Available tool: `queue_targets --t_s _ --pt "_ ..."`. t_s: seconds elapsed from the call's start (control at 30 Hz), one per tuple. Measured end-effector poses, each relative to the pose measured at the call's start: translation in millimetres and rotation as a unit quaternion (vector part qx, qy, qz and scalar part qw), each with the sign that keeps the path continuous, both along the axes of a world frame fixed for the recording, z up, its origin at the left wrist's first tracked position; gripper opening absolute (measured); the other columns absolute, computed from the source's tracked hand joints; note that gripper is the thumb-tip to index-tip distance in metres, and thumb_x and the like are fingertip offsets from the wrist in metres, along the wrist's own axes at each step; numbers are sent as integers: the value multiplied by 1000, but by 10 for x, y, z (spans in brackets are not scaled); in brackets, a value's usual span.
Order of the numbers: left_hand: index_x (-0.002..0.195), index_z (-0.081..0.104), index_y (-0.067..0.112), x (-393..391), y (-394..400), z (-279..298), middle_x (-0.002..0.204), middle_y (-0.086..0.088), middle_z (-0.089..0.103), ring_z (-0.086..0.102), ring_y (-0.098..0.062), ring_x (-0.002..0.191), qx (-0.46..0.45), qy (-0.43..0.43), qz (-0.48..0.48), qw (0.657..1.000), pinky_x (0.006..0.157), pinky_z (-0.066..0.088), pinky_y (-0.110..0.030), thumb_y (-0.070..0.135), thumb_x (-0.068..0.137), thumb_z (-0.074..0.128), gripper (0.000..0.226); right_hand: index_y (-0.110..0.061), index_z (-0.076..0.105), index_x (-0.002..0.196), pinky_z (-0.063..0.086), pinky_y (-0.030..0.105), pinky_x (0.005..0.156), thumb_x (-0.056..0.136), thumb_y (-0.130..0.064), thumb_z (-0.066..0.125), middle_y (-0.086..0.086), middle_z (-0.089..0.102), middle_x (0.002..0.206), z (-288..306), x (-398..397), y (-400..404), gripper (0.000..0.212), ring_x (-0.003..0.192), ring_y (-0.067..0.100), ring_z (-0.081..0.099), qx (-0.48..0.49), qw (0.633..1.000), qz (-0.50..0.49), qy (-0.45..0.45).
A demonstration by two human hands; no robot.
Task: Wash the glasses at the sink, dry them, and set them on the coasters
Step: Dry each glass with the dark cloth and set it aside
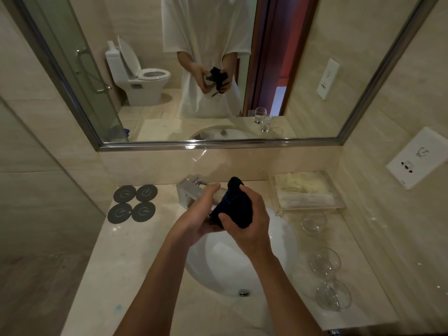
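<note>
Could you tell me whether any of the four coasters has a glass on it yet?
No, all four coasters are bare; three glasses stand right of the sink.

There are four round grey coasters (132, 203) at about ten o'clock from the sink (218, 267), set two by two. There are three clear glasses (314, 222) in a row on the counter at about three o'clock from the sink. One more glass (218, 194) is held in the two hands, so that makes four. There is one dark cloth (234, 207), one tap (188, 190) at twelve o'clock and one clear tray (312, 202) at two o'clock.
</note>
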State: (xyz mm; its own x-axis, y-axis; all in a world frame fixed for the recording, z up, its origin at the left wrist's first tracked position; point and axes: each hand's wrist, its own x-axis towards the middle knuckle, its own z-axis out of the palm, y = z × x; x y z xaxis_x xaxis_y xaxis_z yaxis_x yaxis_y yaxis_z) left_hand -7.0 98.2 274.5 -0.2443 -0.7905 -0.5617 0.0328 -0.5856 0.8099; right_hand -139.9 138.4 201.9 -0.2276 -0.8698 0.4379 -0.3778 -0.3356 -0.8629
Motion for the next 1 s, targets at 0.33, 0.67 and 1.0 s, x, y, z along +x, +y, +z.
queue_targets --t_s 0.33,0.67,1.0 --pt "117 56 2 134 -50 -27 89 -20 64 72 -34 74 -95 -79 -109 986 82 60 -46 63 88 56 67 -24 66 119 57 34 69 87 -33 69 2 71 113 36 -50 -25 33 96 22 68 165 893 -10 -418" --pt "129 46 29 72 29 -301 123 10 46 54 -5 99 -474 -270 -176 819 84 54 -28 60 91 50 49 -7 62 129 44 33 59 98 -46 51 13 69 100 157 -34 49 51 74 18 62 323 800 164 -479" --pt "102 59 20 -27 69 -245 87 1 65 62 -7 77 -392 -196 -8 899 65 47 -15 38 103 43 24 -27 61 121 57 33 72 101 -29 57 1 70 110 238 88 42 21 96 17 69 200 926 57 -315"
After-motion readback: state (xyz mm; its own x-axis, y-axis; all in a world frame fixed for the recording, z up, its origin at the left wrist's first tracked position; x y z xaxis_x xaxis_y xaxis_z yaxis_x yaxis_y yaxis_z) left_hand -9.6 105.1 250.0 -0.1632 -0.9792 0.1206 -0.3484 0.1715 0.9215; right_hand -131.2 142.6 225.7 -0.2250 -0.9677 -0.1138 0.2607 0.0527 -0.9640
